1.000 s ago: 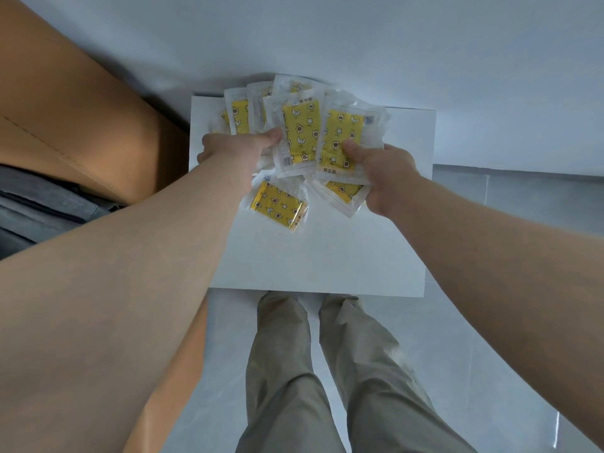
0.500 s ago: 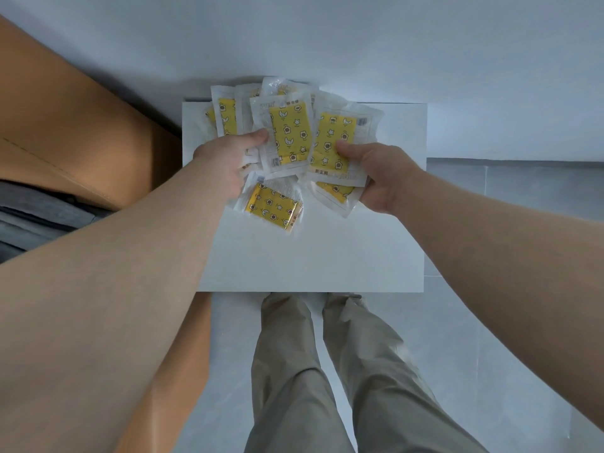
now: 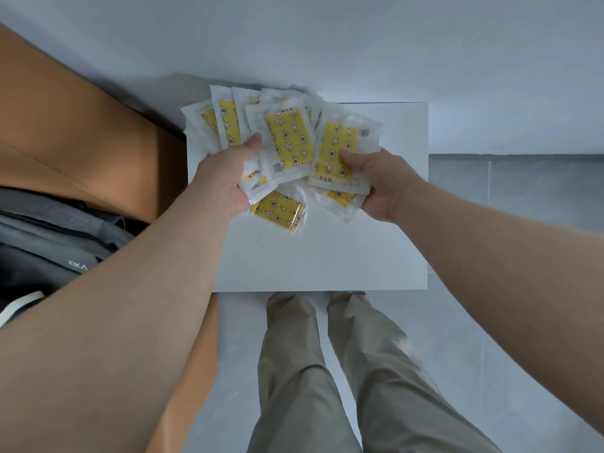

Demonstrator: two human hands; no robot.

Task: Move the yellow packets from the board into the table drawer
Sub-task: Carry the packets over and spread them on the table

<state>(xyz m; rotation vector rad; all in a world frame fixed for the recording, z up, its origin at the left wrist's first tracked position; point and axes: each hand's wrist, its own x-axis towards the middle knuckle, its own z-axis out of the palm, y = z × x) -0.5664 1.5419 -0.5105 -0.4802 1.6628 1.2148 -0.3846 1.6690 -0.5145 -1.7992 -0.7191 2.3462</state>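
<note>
Loads of crinkly clear-wrapped yellow packets fanned out over the flat white board, left hand and right hand both pinching them, so that loose-looking bottom packet could easily slip out.

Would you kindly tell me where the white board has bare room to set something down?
The white board is bare across its near half, from the yellow packets to the edge by the trouser legs, and along its right strip past the right hand. Crowded: the far left corner, where the left hand and right hand hold the packets.
</note>
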